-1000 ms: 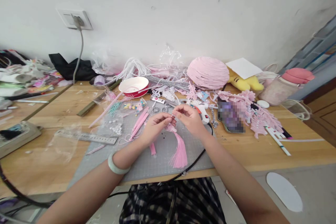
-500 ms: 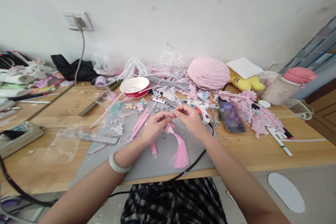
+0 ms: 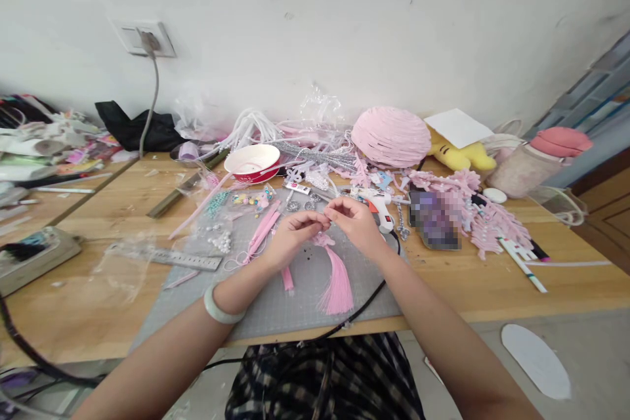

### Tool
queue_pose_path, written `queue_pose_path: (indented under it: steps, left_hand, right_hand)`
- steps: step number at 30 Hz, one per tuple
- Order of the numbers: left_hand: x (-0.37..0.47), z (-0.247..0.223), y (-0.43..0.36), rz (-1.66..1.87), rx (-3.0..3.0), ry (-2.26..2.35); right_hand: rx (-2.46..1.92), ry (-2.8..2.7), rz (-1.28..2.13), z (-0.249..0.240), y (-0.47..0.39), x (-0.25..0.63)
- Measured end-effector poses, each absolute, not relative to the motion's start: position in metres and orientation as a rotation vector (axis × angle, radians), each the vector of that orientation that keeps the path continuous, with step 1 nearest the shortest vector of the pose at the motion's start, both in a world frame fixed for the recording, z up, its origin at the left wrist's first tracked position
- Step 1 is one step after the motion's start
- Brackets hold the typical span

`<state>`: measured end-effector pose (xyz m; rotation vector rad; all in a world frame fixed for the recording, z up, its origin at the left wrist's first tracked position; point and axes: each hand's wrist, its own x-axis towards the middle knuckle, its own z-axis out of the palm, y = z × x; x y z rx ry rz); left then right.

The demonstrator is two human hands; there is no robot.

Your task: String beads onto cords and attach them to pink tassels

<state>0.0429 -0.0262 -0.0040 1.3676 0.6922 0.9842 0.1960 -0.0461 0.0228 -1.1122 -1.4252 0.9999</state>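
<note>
Head view: pink strips (image 3: 264, 230) lie beside the left hand (image 3: 294, 235), its bent fingertips drawn together. Near, on the grey mat (image 3: 290, 315), the pink tassel (image 3: 337, 283) has stayed put this last half second. The right hand (image 3: 355, 223) meets the left fingertip to fingertip, both barely shifted, suggesting fine work; what either pinches I cannot tell. Just right lies a glue gun (image 3: 382, 212).

Room opened up over the mat (image 3: 306, 305) between pink strip (image 3: 287, 279) and tassel (image 3: 337, 285), but black cord (image 3: 367, 306) barred the front right!
</note>
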Motion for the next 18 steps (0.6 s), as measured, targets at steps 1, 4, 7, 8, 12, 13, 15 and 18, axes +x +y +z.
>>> queue_pose_path:
  steps: [1,4,7,8,12,13,15,18]
  left_hand:
    - [0.0429,-0.0043,-0.0261,0.986,1.369,0.686]
    - [0.0429,-0.0052,-0.0260,0.992,1.367,0.673]
    - [0.0432,-0.0052,-0.0265,0.989,1.359,0.674]
    - [0.0433,-0.0049,-0.0267,0.987,1.356,0.676]
    - [0.0440,-0.0028,-0.0279,0.981,1.346,0.690]
    - [0.0440,-0.0024,-0.0282,0.979,1.344,0.693]
    - [0.0440,-0.0018,-0.0285,0.975,1.344,0.697]
    - [0.0440,-0.0020,-0.0285,0.973,1.346,0.699]
  right_hand:
    - [-1.112,-1.428,1.001,0.0230,-0.0463,0.1961]
    - [-1.109,-1.433,0.996,0.0229,-0.0461,0.1965]
    - [-1.112,-1.438,0.987,0.0219,-0.0451,0.1968]
    - [-1.114,-1.440,0.985,0.0215,-0.0447,0.1969]
    - [-1.125,-1.442,0.979,0.0207,-0.0438,0.1968]
    - [-1.128,-1.442,0.977,0.0206,-0.0438,0.1968]
    - [-1.134,-1.441,0.973,0.0205,-0.0437,0.1968]
    - [-1.141,-1.445,0.967,0.0201,-0.0436,0.1969]
